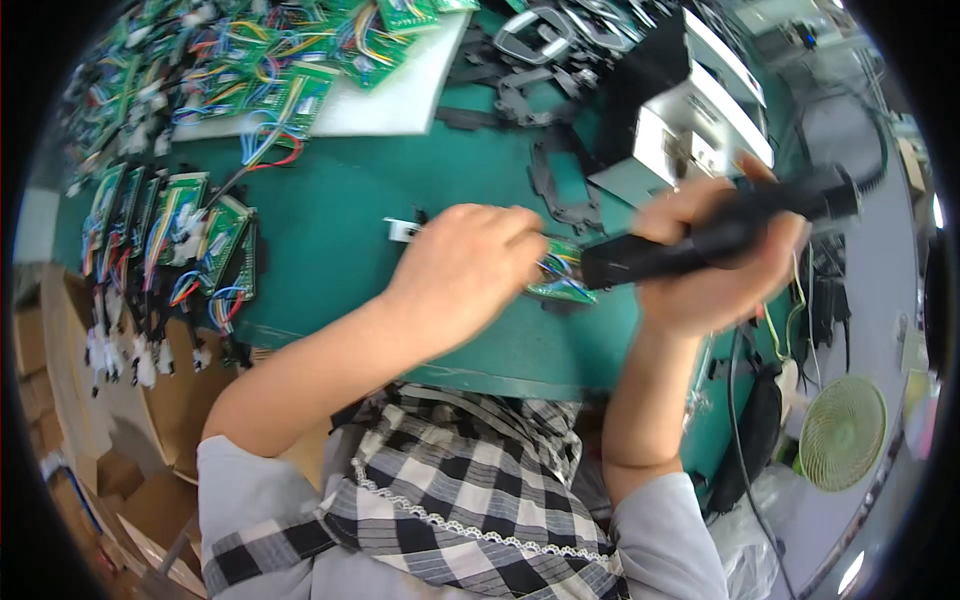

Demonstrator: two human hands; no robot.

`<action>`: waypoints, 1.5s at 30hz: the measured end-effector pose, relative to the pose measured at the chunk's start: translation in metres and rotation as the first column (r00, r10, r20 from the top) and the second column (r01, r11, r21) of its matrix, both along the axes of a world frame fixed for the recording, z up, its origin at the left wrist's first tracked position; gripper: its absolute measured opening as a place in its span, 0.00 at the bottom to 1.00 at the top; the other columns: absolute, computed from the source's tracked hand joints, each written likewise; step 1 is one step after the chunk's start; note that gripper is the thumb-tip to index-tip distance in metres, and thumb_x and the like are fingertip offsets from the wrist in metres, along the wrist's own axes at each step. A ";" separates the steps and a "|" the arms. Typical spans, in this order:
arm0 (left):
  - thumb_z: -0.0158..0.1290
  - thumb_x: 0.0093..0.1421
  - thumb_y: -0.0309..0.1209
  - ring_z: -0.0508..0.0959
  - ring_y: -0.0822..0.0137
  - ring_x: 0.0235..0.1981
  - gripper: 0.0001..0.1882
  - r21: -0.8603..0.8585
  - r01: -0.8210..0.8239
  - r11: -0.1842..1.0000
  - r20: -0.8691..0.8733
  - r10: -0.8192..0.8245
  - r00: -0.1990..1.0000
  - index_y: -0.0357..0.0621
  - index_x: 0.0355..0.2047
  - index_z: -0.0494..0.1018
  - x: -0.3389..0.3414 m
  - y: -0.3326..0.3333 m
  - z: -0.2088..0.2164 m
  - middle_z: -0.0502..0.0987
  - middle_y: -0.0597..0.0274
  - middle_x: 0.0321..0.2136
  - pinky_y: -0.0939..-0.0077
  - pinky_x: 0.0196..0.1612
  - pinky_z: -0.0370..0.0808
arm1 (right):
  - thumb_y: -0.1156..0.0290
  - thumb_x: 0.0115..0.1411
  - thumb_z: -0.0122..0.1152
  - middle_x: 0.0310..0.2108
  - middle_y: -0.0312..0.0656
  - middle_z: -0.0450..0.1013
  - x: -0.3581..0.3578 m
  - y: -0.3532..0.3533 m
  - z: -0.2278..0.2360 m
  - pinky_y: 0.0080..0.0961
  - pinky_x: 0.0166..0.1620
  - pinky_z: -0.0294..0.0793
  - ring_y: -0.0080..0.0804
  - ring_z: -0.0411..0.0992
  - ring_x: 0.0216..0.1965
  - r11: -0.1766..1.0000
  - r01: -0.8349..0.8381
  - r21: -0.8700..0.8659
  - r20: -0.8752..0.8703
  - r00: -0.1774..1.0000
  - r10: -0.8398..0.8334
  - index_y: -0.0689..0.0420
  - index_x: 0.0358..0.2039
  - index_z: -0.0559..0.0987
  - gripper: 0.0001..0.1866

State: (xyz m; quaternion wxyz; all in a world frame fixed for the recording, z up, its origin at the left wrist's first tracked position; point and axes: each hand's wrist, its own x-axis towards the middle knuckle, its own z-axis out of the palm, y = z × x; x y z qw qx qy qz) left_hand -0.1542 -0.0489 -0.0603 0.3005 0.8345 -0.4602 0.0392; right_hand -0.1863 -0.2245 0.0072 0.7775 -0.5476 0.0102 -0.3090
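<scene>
My right hand [690, 290] is wrapped round a black electric screwdriver [630, 262], slightly blurred and held nearly level. The tool's tip points left, at a small green circuit board [566, 291] with blue wires; whether they touch I cannot tell. My left hand [465, 265] lies over the board's left side, its fingers bent and pressed down on it. Part of the board is hidden under those fingers. Just beyond the left wrist, a small white piece [402, 230] with a dark hole sticks out.
Wired green boards [290, 100] are heaped on a white foam sheet [410, 115] at the far left. More boards [205, 240] stand in a row at the left edge. Black plastic frames [565, 185] and a white metal box [690, 120] lie beyond. A green fan [843, 433] is at right.
</scene>
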 end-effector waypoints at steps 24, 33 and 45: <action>0.56 0.56 0.38 0.71 0.54 0.48 0.23 0.357 -0.831 0.428 0.602 0.574 0.554 0.44 0.50 0.69 0.004 0.217 0.104 0.73 0.55 0.46 0.59 0.53 0.64 | 0.44 0.65 0.41 0.21 0.41 0.64 -0.015 -0.059 -0.015 0.24 0.21 0.59 0.27 0.60 0.17 0.922 -0.208 0.325 0.141 0.975 0.170 0.59 0.50 0.70 0.30; 0.54 0.57 0.45 0.77 0.56 0.38 0.16 0.262 -0.372 0.890 0.273 0.301 0.914 0.45 0.34 0.77 0.103 0.008 0.086 0.78 0.59 0.32 0.63 0.41 0.72 | 0.43 0.65 0.41 0.19 0.41 0.65 -0.015 -0.060 -0.009 0.27 0.20 0.65 0.29 0.64 0.16 0.897 -0.168 0.408 0.152 0.982 0.115 0.58 0.48 0.69 0.29; 0.48 0.58 0.28 0.72 0.65 0.54 0.13 0.352 -0.069 0.933 0.655 -0.193 0.731 0.51 0.42 0.76 0.233 -0.039 0.034 0.74 0.68 0.52 0.67 0.56 0.67 | 0.44 0.66 0.39 0.18 0.41 0.64 -0.016 -0.062 -0.002 0.27 0.18 0.66 0.29 0.63 0.14 0.863 -0.106 0.495 0.122 0.991 0.052 0.59 0.48 0.69 0.29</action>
